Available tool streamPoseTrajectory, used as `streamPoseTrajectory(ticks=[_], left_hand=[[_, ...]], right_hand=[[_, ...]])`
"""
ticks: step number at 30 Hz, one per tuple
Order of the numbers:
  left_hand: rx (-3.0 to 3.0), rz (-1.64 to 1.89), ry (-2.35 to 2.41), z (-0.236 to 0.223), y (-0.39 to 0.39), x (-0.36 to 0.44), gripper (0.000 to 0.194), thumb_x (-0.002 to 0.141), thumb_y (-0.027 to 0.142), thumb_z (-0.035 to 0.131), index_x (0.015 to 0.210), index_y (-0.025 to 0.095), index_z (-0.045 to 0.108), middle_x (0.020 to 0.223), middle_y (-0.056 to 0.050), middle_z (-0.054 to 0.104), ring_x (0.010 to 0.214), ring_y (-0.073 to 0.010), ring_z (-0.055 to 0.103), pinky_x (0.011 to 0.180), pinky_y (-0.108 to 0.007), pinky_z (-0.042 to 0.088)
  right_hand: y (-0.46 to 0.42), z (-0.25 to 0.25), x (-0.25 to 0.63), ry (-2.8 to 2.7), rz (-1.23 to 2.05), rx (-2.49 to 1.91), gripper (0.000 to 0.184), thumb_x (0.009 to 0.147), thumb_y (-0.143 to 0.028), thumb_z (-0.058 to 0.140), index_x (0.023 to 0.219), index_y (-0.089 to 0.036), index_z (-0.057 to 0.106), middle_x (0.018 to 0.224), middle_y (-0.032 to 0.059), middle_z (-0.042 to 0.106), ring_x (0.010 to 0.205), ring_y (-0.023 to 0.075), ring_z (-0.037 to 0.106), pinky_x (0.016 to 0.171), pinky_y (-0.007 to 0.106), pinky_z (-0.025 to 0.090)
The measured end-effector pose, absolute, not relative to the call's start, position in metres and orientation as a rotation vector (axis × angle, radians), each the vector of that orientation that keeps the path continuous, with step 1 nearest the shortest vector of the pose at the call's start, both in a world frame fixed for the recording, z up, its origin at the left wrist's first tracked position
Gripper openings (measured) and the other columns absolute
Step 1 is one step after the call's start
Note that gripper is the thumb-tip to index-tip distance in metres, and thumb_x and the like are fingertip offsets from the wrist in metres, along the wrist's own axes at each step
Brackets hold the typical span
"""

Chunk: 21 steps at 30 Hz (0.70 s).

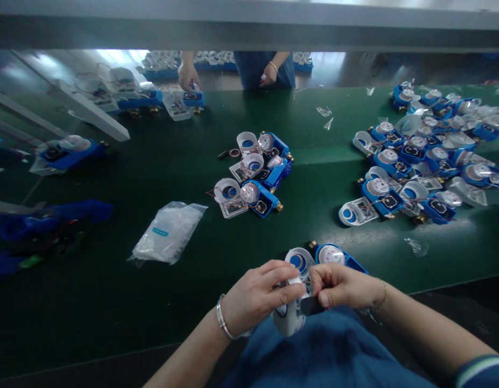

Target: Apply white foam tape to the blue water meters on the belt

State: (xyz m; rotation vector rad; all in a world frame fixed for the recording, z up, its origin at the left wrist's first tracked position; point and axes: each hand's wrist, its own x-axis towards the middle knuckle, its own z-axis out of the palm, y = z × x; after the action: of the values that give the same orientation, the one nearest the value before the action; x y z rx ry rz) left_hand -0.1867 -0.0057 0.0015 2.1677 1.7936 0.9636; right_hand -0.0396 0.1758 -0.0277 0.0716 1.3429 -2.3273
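Observation:
Both my hands work together at the near edge of the green table point(112, 280), over my blue apron. My left hand point(257, 293) has its fingers curled round a white and clear meter cover point(290, 318). My right hand point(340, 285) pinches a small dark part point(310, 306) against that cover. Just behind my hands lies a blue water meter point(334, 256) with a round white dial, and a blue-centred cap point(298, 260) beside it.
A cluster of blue meters point(255, 175) sits mid-table, and a large pile of them point(427, 156) at the right. A clear plastic bag point(168, 231) lies left of centre. Another person's hands point(188, 78) handle meters at the far edge.

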Motion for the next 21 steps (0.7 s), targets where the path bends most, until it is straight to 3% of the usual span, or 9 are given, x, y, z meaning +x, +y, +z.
streamPoseTrajectory(ticks=[4, 9, 13, 16, 18, 21], left_hand=[[2.112, 0.905, 1.858, 0.000, -0.006, -0.189, 0.027, 0.079, 0.012, 0.051, 0.105, 0.021, 0.054, 0.101, -0.008, 0.059, 0.095, -0.0181, 0.055, 0.073, -0.029, 0.053], [1.832, 0.995, 2.068, -0.007, -0.009, -0.184, 0.032, 0.075, 0.009, 0.053, 0.106, 0.018, 0.053, 0.098, -0.007, 0.059, 0.088, -0.0145, 0.058, 0.076, -0.028, 0.053], [1.600, 1.021, 2.135, -0.014, -0.006, -0.165, 0.038, 0.071, 0.009, 0.053, 0.108, 0.017, 0.051, 0.111, -0.010, 0.056, 0.100, -0.0181, 0.056, 0.083, -0.030, 0.052], [1.464, 0.966, 2.129, -0.019, -0.003, -0.150, 0.036, 0.070, 0.010, 0.053, 0.106, 0.016, 0.053, 0.099, -0.008, 0.061, 0.088, -0.0176, 0.059, 0.079, -0.032, 0.053], [1.401, 0.935, 2.118, -0.020, -0.001, -0.145, 0.034, 0.071, 0.010, 0.052, 0.105, 0.016, 0.054, 0.089, -0.005, 0.062, 0.079, -0.0157, 0.060, 0.074, -0.030, 0.054], [1.447, 0.947, 2.081, -0.019, 0.002, -0.144, 0.037, 0.074, 0.008, 0.049, 0.110, 0.016, 0.052, 0.095, -0.006, 0.062, 0.086, -0.0151, 0.059, 0.078, -0.028, 0.053]], right_hand=[[0.173, -0.029, -0.042, 1.475, -2.344, 0.133, 0.026, 0.072, -0.035, 0.066, 0.073, -0.015, 0.049, 0.063, -0.0025, 0.052, 0.054, 0.0069, 0.046, 0.050, 0.019, 0.035], [0.163, -0.031, -0.036, 2.571, -2.169, 0.155, 0.007, 0.078, -0.020, 0.058, 0.080, -0.020, 0.051, 0.073, 0.0014, 0.056, 0.066, 0.0121, 0.051, 0.060, 0.027, 0.041], [0.156, -0.046, -0.031, 3.240, -1.828, -0.009, 0.022, 0.075, -0.008, 0.057, 0.091, -0.023, 0.052, 0.077, 0.0027, 0.059, 0.065, 0.0135, 0.052, 0.059, 0.030, 0.043], [0.155, -0.061, -0.028, 3.506, -1.637, -0.063, 0.035, 0.072, -0.003, 0.057, 0.099, -0.024, 0.052, 0.078, 0.0034, 0.060, 0.063, 0.0142, 0.053, 0.054, 0.030, 0.044], [0.154, -0.069, -0.027, 3.622, -1.528, -0.052, 0.037, 0.070, -0.003, 0.059, 0.100, -0.024, 0.052, 0.080, 0.0040, 0.061, 0.064, 0.0150, 0.055, 0.054, 0.031, 0.046], [0.151, -0.073, -0.026, 3.652, -1.518, 0.087, 0.032, 0.071, -0.004, 0.059, 0.095, -0.024, 0.052, 0.080, 0.0034, 0.060, 0.065, 0.0152, 0.056, 0.055, 0.031, 0.047]])
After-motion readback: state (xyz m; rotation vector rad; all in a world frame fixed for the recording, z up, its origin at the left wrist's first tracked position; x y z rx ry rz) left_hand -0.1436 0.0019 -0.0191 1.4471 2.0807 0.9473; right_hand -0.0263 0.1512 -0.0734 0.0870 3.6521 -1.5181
